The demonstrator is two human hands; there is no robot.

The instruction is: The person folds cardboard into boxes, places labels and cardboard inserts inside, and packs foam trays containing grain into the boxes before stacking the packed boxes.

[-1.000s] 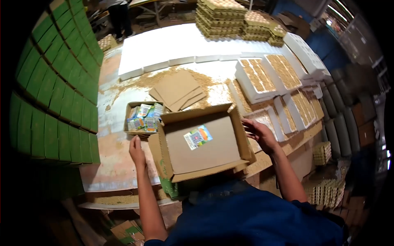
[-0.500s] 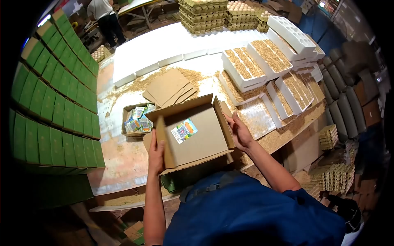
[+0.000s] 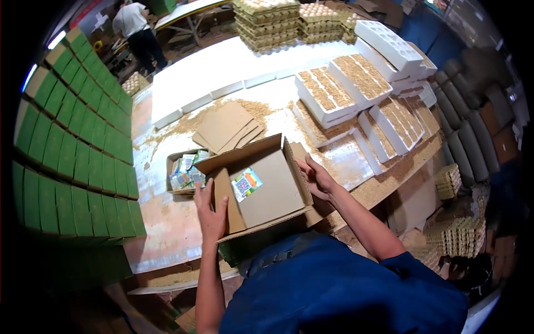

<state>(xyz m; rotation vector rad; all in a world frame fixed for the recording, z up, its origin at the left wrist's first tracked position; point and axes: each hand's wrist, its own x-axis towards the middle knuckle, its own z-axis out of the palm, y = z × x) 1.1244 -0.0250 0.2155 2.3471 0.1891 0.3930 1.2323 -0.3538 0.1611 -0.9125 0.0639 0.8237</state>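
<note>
Here, both my hands are on the open cardboard box [image 3: 267, 186], steadying it at the near edge of the table [image 3: 167, 217]

My left hand [image 3: 212, 214] lies flat with fingers spread against the box's side flap at about 8 o'clock, and my right hand [image 3: 318, 179] cups the opposite wall at 3 o'clock, fingers curled over the rim; neither pinches anything, they press the box between them. A colourful label [image 3: 245, 184] lies inside on the box floor, toward 10 o'clock. Just beyond, at 10 o'clock of the box, a small tray of printed packets [image 3: 185, 170] sits touching or nearly touching its corner. I judge the step goes best with even pressure on both walls, so the flaps stay square and the box does not slide off the edge toward me, and with the left thumb kept clear of the flap's fold
</note>
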